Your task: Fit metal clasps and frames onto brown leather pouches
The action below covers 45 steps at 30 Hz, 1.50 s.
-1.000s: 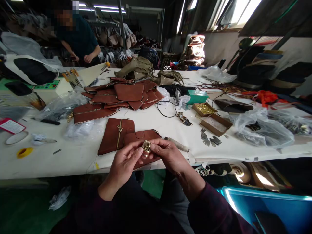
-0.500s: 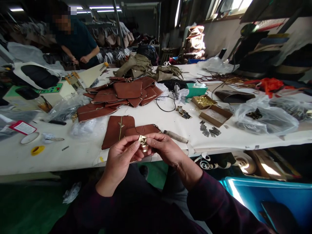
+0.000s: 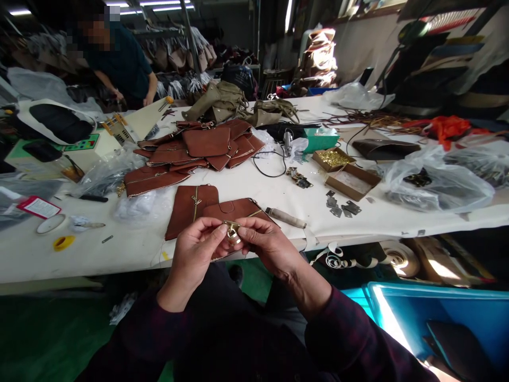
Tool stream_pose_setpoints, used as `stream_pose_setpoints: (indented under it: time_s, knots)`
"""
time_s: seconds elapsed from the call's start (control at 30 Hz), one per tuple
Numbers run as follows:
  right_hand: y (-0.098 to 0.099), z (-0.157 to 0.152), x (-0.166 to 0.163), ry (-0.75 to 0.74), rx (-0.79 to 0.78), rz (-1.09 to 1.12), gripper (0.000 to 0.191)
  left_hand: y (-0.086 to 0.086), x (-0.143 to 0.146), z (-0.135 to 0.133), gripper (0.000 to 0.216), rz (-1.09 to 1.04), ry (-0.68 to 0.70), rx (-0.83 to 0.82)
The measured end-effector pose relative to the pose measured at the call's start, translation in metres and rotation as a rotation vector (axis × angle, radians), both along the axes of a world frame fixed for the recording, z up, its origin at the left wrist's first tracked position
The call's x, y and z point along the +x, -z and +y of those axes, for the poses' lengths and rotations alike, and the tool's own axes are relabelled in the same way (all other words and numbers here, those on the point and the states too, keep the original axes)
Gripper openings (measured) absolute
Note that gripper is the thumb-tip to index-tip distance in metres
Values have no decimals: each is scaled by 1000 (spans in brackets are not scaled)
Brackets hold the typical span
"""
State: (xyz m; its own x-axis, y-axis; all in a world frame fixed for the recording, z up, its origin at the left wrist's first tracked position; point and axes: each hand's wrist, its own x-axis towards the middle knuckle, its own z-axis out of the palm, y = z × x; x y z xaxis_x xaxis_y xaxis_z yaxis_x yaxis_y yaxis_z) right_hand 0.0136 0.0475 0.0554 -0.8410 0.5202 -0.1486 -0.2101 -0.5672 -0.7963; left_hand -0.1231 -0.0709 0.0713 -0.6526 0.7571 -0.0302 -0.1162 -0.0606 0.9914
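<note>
Between the thumbs and fingers of both hands is a small gold-coloured metal clasp [image 3: 233, 231], a flat plate with a rounded part hanging below it. My left hand [image 3: 194, 252] pinches its left side. From the right, my right hand [image 3: 270, 244] pinches it too. Just beyond my fingers lie two brown leather pieces on the table edge: a zipped leather panel [image 3: 185, 209] at the left and a leather piece with a curved flap [image 3: 234, 207], partly covered by my hands. A grey-handled tool [image 3: 286, 217] rests to the right of them.
A heap of brown leather pieces [image 3: 207, 143] lies further back on the white table [image 3: 131, 249]. Cardboard boxes, one with gold fittings [image 3: 334, 158], stand at right near dark metal plates [image 3: 342, 207]. A blue bin [image 3: 437, 297] is at lower right. A co-worker [image 3: 123, 63] stands at far left.
The clasp has tipped, so its plate now shows nearly edge-on. Both hands keep hold of it. The co-worker's hands have moved apart, and my view has shifted slightly.
</note>
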Motion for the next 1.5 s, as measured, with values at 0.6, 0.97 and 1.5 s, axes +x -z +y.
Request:
stream_pose_setpoints:
  time_s: [0.6, 0.97, 1.5]
  knots:
    - [16, -38, -4, 450, 718, -19, 17, 0, 3, 2, 31, 203, -112, 10]
    - [3, -28, -5, 110, -170, 82, 31, -14, 3, -3, 23, 418, -188, -56]
    - [0, -31, 7, 360, 610, -44, 11, 2, 5, -7, 23, 487, -197, -1]
